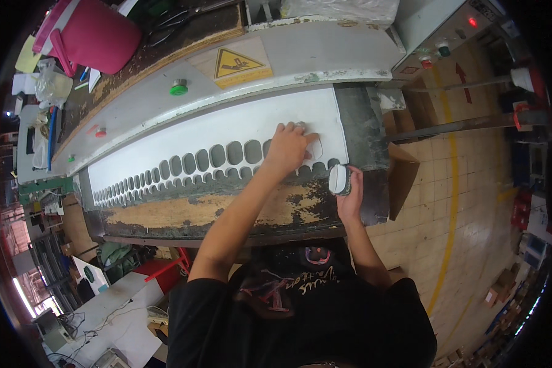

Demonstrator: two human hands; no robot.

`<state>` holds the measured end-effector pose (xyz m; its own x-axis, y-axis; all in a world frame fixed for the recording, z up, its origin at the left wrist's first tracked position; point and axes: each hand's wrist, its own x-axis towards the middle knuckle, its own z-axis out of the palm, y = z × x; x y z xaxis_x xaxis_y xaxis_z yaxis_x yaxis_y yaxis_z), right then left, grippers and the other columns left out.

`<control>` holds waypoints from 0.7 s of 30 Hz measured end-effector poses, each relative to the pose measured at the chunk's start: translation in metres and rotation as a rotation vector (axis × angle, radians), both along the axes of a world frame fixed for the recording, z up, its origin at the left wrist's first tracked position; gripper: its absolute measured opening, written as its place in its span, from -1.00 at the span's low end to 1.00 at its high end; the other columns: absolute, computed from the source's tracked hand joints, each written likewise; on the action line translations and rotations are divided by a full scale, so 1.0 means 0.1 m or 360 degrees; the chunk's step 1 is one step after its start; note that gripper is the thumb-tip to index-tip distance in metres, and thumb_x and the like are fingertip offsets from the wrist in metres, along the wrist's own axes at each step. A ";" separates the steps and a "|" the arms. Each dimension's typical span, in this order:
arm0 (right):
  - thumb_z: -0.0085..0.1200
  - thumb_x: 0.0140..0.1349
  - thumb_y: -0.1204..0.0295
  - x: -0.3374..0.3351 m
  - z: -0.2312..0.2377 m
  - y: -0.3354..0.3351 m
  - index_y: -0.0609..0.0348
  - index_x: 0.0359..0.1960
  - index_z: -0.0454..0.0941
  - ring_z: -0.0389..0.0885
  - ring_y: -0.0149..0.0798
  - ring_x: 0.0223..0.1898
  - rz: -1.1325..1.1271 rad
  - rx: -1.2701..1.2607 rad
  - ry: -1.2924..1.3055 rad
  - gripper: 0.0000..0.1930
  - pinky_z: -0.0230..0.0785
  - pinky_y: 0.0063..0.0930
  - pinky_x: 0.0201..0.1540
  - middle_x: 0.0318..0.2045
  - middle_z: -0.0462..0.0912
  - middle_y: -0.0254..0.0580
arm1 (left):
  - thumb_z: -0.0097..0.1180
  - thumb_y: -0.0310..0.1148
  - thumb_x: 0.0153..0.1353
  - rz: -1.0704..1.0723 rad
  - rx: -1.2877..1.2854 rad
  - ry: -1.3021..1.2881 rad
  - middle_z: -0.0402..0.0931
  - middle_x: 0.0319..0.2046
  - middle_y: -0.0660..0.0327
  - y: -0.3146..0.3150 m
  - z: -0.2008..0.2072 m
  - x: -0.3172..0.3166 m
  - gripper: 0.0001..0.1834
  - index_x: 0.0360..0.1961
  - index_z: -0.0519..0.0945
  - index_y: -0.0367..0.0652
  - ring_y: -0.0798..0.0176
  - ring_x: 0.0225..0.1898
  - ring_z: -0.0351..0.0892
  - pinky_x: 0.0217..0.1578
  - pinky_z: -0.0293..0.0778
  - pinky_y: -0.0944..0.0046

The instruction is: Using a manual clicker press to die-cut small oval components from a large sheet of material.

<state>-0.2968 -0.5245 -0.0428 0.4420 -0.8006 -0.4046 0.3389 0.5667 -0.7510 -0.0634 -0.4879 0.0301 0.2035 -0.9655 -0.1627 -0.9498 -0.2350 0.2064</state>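
A long white sheet (239, 122) lies on the grey machine bed, with rows of oval cut-outs (202, 161) growing larger toward the right. My left hand (287, 147) reaches over the sheet's right part, its fingers bent down at an oval outline (316, 149) in the white material. Whether those fingers grip anything is hidden. A small greyish thing (300, 125) shows beside the fingertips. Off the sheet's lower right corner, my right hand (351, 195) is closed around a thick oval piece (337, 180) with a white top and a darker side.
Behind the bed runs a grey machine beam (288, 67) with a yellow warning sign (238, 64) and a green button (178, 87). A pink bucket (95, 37) stands at upper left. To the right are a metal rail (466, 124), a cardboard piece (402, 178) and tiled floor.
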 end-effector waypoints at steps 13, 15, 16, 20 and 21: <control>-0.18 0.62 0.26 -0.27 -0.12 0.47 0.13 0.12 0.46 0.56 -0.44 -0.01 0.0132 -0.0146 0.0103 -0.72 0.44 -0.49 0.08 -0.08 0.53 -0.33 | 0.43 -0.03 0.09 -0.0803 0.0038 -0.0420 0.60 0.04 0.30 -0.29 0.10 0.37 -0.44 0.18 0.65 0.43 0.16 0.22 0.44 0.23 0.24 0.03; -0.16 0.61 0.27 -0.23 -0.07 0.48 0.14 0.10 0.47 0.53 -0.46 -0.05 0.0162 -0.0187 0.0138 -0.73 0.42 -0.53 0.05 -0.10 0.52 -0.35 | 0.41 -0.04 0.09 -0.0826 0.0053 -0.0424 0.60 0.03 0.29 -0.32 0.06 0.32 -0.52 0.10 0.69 0.38 0.17 0.22 0.44 0.23 0.25 0.03; -0.16 0.61 0.27 -0.22 -0.08 0.48 0.14 0.10 0.47 0.53 -0.46 -0.05 0.0151 -0.0188 0.0127 -0.73 0.42 -0.53 0.05 -0.10 0.52 -0.35 | 0.40 -0.05 0.10 -0.0837 0.0059 -0.0430 0.60 0.02 0.29 -0.35 0.06 0.31 -0.60 0.02 0.73 0.33 0.17 0.22 0.44 0.23 0.25 0.03; -0.14 0.60 0.29 -0.23 -0.05 0.51 0.19 0.09 0.49 0.44 -0.46 -0.02 0.0223 -0.0437 0.0269 -0.73 0.31 -0.54 0.11 -0.08 0.50 -0.32 | 0.39 -0.09 0.11 -0.0956 0.0295 -0.0501 0.60 0.01 0.28 -0.37 0.06 0.36 -0.76 -0.17 0.77 0.25 0.18 0.21 0.44 0.23 0.25 0.03; -0.13 0.60 0.29 -0.24 -0.02 0.51 0.19 0.09 0.49 0.43 -0.46 -0.01 0.0236 -0.0452 0.0274 -0.73 0.29 -0.53 0.13 -0.08 0.50 -0.31 | 0.37 -0.11 0.12 -0.0940 0.0253 -0.0436 0.61 0.00 0.29 -0.34 0.05 0.37 -0.80 -0.22 0.77 0.23 0.18 0.20 0.44 0.22 0.26 0.05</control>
<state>-0.3211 -0.4740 -0.0447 0.5062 -0.8243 -0.2537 0.1235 0.3604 -0.9246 -0.0263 -0.5220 0.0352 -0.2974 -0.8959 -0.3299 -0.9414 0.3327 -0.0549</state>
